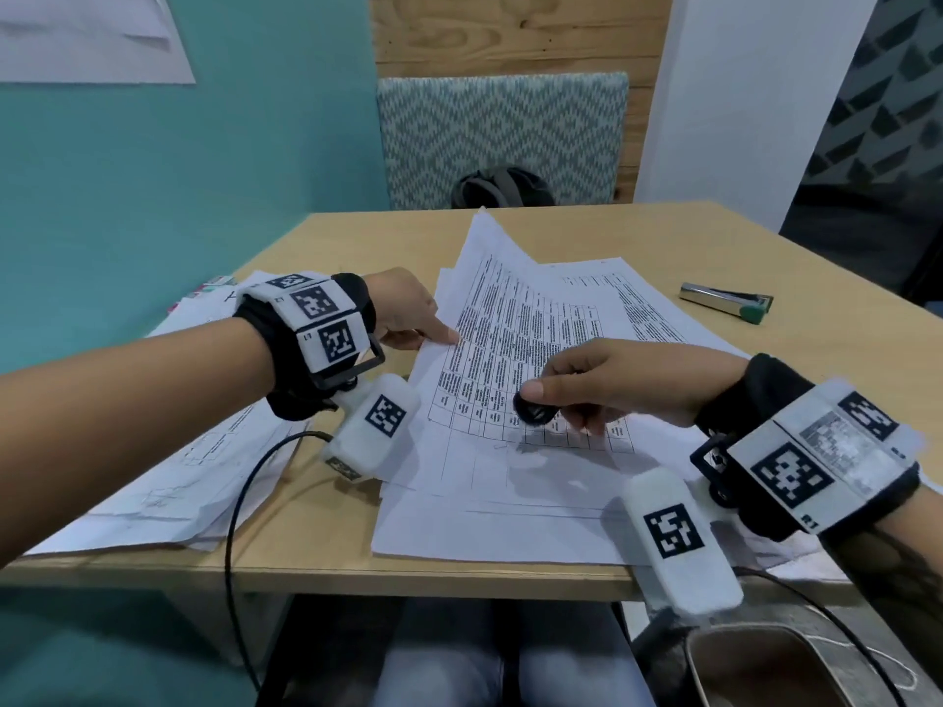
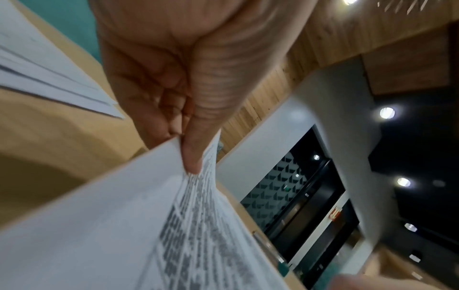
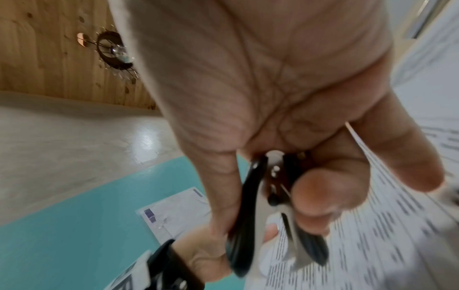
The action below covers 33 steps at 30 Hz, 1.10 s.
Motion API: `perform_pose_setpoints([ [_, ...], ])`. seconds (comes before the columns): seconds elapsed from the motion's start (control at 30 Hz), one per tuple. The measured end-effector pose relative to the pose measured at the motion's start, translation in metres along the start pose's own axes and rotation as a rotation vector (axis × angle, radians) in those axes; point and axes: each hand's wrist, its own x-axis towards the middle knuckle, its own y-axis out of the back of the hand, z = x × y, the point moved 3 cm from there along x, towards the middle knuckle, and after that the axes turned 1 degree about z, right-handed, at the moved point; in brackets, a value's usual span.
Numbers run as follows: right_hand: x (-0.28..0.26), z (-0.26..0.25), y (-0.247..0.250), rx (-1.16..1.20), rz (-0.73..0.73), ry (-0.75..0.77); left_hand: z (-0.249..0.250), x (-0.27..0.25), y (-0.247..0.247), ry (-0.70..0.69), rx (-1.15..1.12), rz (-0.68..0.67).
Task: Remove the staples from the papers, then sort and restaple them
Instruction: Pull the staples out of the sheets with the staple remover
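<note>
Printed sheets with tables [image 1: 515,324] lie in the middle of the wooden table [image 1: 326,558], their left edge lifted. My left hand [image 1: 408,313] pinches that edge between thumb and fingers [image 2: 191,153], raising the top sheet [image 2: 124,225]. My right hand [image 1: 587,385] hovers over the lower part of the sheets and grips a black staple remover [image 1: 533,408] between thumb and fingers; its black handles and metal jaws [image 3: 273,206] show in the right wrist view. A silver stapler with a green end [image 1: 727,301] lies at the far right of the table.
A second pile of papers [image 1: 168,477] lies at the left of the table. A patterned chair back [image 1: 502,135] with a dark bag [image 1: 502,188] stands beyond the far edge. A black cable [image 1: 240,502] hangs over the near edge.
</note>
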Motion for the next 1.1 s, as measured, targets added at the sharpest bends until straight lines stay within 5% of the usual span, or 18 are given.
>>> perform_pose_setpoints([
  [0.33, 0.018, -0.05, 0.06, 0.397, 0.551, 0.208, 0.029, -0.021, 0.026, -0.176, -0.393, 0.086],
  [0.47, 0.039, -0.053, 0.038, 0.457, 0.501, 0.18, 0.027, -0.022, 0.012, -0.253, -0.564, 0.112],
  [0.67, 0.058, -0.029, 0.025, 0.46, 0.565, 0.095, 0.015, -0.016, -0.008, -0.182, -0.762, -0.123],
  [0.8, 0.059, -0.023, 0.026, 0.449, 0.638, 0.108, 0.006, -0.013, -0.023, -0.167, -0.88, -0.127],
  [1.1, 0.058, -0.021, 0.019, 0.367, 0.502, 0.047, -0.009, -0.015, -0.034, -0.109, -1.049, -0.145],
])
